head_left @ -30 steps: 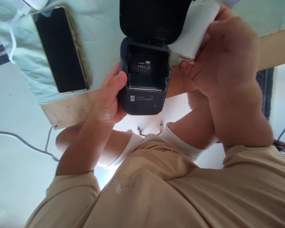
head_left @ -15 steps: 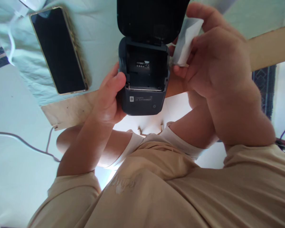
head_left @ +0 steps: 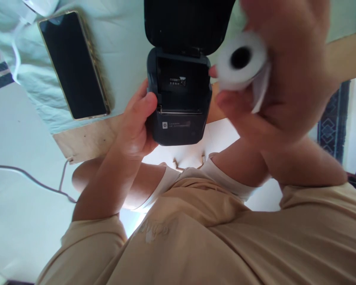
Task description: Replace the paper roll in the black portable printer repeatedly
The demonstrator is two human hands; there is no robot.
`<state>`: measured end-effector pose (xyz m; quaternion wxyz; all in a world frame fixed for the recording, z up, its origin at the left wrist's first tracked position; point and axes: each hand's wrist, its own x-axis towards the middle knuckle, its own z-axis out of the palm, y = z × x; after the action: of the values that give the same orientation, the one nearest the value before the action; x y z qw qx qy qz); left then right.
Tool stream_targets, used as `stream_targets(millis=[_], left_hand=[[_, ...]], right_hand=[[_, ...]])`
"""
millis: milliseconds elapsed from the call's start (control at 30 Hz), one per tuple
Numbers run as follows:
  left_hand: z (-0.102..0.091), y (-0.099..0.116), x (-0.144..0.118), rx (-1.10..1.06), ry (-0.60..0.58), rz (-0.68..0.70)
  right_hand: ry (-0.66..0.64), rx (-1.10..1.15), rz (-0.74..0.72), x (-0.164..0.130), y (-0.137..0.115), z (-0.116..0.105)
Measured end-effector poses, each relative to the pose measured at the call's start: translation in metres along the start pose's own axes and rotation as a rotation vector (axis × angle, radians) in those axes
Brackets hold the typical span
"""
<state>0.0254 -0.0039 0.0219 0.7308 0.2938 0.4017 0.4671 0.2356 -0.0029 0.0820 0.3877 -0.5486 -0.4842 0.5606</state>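
Observation:
A small black label printer [head_left: 179,128] has its lid [head_left: 186,23] swung up, baring a paper bay with a little printed sticker inside. My left hand [head_left: 138,120] grips the printer by its left side, thumb on the top edge. Just right of the printer, my right hand [head_left: 287,75] is closed around a white paper roll [head_left: 225,73], its round end and dark core hole facing me. A loose flap of paper hangs from the roll toward the palm. Motion blurs the right hand and the roll somewhat.
A phone [head_left: 74,65] with a dark screen lies on the pale green cloth [head_left: 121,47] to the left. Beneath runs the wooden table edge [head_left: 86,136]. A white charger [head_left: 41,6] sits at the top left, and a grey cable [head_left: 26,178] hangs at the lower left.
My right hand has turned and come closer, so the paper roll shows its end and core instead of its side. My left hand and the printer have stayed nearly in place.

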Motion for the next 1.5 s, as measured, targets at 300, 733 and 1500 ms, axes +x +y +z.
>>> stream_targets(millis=[300, 733, 1500], left_hand=[[-0.007, -0.006, 0.004, 0.061, 0.000, 0.081], [-0.012, -0.014, 0.008, 0.042, -0.044, 0.169], [-0.016, -0.010, 0.007, -0.011, -0.110, 0.163]], right_hand=[[0.018, -0.663, -0.469, 0.020, 0.007, 0.019], [0.038, -0.697, -0.810, 0.037, 0.029, 0.011], [-0.042, -0.585, -1.057, 0.021, 0.040, 0.019]])
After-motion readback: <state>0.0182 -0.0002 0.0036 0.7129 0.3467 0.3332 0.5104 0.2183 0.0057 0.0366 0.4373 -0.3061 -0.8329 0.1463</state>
